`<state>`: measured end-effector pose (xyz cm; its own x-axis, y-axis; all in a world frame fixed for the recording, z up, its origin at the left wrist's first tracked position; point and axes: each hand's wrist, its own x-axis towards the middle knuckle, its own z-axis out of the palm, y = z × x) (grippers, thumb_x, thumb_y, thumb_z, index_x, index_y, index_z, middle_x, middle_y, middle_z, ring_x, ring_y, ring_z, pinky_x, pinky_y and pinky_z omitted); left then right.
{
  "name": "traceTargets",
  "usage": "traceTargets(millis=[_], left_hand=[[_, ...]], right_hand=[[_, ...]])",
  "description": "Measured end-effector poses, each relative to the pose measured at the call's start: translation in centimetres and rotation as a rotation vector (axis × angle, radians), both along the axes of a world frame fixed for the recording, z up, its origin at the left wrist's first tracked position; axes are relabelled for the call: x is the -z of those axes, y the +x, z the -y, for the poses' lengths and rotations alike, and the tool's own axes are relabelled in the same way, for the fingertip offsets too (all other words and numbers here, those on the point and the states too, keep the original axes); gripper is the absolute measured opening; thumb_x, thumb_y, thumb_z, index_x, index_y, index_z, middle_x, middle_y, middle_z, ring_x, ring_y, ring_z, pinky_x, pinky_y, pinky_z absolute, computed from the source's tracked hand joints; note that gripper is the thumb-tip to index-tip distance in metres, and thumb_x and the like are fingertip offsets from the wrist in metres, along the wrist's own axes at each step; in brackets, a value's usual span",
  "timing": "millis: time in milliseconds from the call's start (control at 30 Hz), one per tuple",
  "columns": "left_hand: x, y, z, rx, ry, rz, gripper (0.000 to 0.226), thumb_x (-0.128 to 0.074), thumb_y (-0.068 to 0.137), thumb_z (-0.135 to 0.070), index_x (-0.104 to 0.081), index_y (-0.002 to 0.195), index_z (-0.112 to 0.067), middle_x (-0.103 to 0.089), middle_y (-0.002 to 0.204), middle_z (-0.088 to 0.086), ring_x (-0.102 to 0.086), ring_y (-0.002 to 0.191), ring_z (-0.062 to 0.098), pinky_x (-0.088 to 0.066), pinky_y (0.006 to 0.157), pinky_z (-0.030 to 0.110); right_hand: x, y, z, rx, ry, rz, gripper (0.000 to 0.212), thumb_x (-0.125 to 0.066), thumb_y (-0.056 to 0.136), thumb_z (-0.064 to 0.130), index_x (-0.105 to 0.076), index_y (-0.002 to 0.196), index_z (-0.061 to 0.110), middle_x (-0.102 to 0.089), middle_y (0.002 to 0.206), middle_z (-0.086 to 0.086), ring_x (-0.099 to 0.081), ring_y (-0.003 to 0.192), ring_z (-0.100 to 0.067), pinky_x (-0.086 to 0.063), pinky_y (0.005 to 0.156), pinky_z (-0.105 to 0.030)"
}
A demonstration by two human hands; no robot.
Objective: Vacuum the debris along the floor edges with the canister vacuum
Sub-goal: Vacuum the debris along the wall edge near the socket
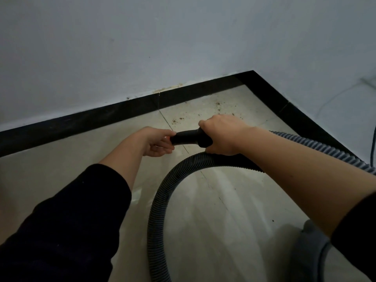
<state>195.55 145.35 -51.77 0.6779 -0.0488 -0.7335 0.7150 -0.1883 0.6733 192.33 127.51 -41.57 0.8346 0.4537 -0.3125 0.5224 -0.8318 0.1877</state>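
- Backdrop: pale grey wall (142, 47) turning an inside corner, black baseboard (81, 121) along both runs, beige floor tiles (234, 200) below.
- Hose (154, 220): dark, corrugated, loops up from the bottom edge to the right hand; a second run exits right along the baseboard. Canister not in view.
- Grey shape (313, 251) at lower right: cannot tell what. Thin blue cable (373, 147) at the right edge.
- Right hand (221, 135): wrapped firmly round the thick rear end of the nozzle, knuckles up.
- Left hand (156, 142): fingers loosely curled, thumb and fingertips pinching the nozzle's open tip.
- Nozzle (187, 137): black, short, held above the tiles between both hands. Long axis runs left-right across the view, roughly parallel to the left baseboard, mouth toward the left hand.
- Debris (203, 111): brown specks scattered on the tile just beyond the hands, toward the corner, up to the baseboard.
- Key relation: mouth aimed sideways, not at the specks. Debris straight ahead of the right hand, which sits nearer.
- Judgement: suction not yet on target. Next move probably needs the mouth freed from the left fingers, swung toward the corner, lowered to the floor edge.
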Motion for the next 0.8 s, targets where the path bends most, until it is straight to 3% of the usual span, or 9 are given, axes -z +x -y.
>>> traceTargets(millis=[200,400,567,800], left_hand=[[-0.4,-0.3,-0.3,0.013,0.021,0.048,0.023,-0.068,0.09,-0.03,-0.063,0.098,-0.009,-0.074,0.091,0.015,-0.071,0.076,0.02,-0.056,0.063,0.028],[-0.5,-0.4,-0.8,0.026,0.031,0.027,0.024,-0.069,0.089,-0.032,-0.063,0.1,-0.011,-0.074,0.091,0.016,-0.072,0.078,0.022,-0.057,0.062,0.028],[-0.6,-0.6,-1.0,0.049,0.053,0.013,0.026,-0.069,0.089,-0.033,-0.062,0.101,-0.011,-0.074,0.091,0.017,-0.072,0.078,0.021,-0.057,0.065,0.028],[-1.0,-0.8,-1.8,0.13,0.097,-0.043,0.028,-0.068,0.089,-0.036,-0.06,0.102,-0.012,-0.075,0.079,0.014,-0.071,0.063,0.017,-0.056,0.062,0.026]], right_hand=[[-0.3,0.0,-0.4,-0.021,-0.003,0.002,0.034,-0.068,0.085,0.03,-0.054,0.114,0.017,-0.046,0.078,0.005,-0.053,0.077,-0.017,-0.039,0.06,-0.026],[-0.6,-0.1,-0.5,-0.058,0.003,-0.014,0.04,-0.068,0.085,0.033,-0.054,0.119,0.018,-0.052,0.088,0.002,-0.055,0.081,-0.017,-0.042,0.064,-0.026],[-0.8,-0.3,-0.4,-0.068,0.023,-0.032,0.043,-0.069,0.084,0.036,-0.054,0.12,0.019,-0.049,0.084,0.006,-0.053,0.081,-0.016,-0.039,0.064,-0.026],[-1.2,-0.8,-0.6,-0.107,0.032,-0.051,0.044,-0.071,0.083,0.039,-0.055,0.119,0.02,-0.045,0.077,0.009,-0.052,0.078,-0.014,-0.037,0.062,-0.024]])
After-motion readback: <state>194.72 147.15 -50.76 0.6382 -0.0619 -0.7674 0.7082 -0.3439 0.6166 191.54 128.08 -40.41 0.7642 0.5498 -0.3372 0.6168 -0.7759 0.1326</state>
